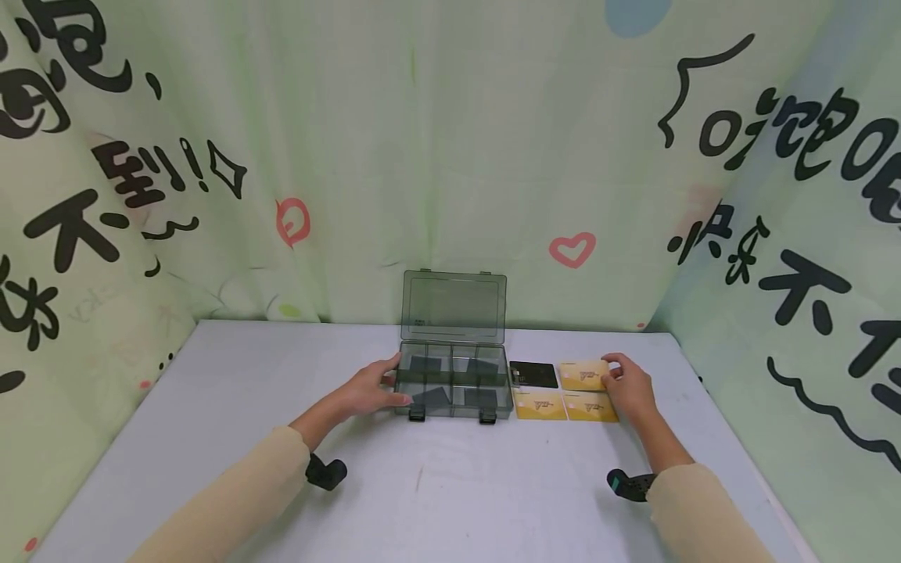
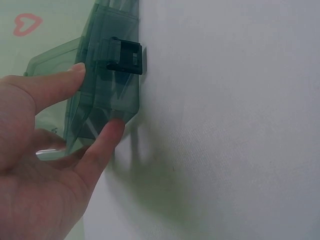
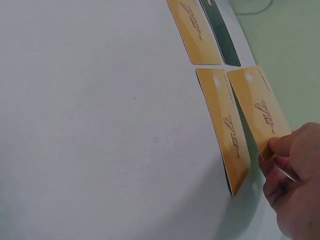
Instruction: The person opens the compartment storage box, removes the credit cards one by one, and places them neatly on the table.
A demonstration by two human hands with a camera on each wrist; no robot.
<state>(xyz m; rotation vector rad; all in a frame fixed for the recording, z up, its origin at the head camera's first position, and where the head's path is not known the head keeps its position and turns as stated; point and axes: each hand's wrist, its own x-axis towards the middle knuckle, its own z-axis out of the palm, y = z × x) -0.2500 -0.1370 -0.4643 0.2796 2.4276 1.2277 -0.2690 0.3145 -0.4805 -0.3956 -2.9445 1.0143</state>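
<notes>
A translucent grey-green plastic organizer box [image 1: 450, 378] stands on the table with its lid [image 1: 454, 301] raised. Dark flat pieces [image 1: 431, 397] lie in its compartments. My left hand [image 1: 367, 388] grips the left side of the box, thumb on the near edge; the left wrist view shows a fingertip low on the wall by a latch [image 2: 125, 56]. Between thumb and fingers, my right hand [image 1: 629, 386] pinches the right end of a yellow card [image 3: 256, 97], tilted slightly up. Near it lie two other yellow cards [image 1: 538, 406] and a black card [image 1: 533, 374].
The white table [image 1: 450, 500] ends against a pale printed curtain [image 1: 436, 156] at the back and sides. The cards sit close beside the right wall of the box. Black wrist cameras [image 1: 326, 472] are strapped on both wrists.
</notes>
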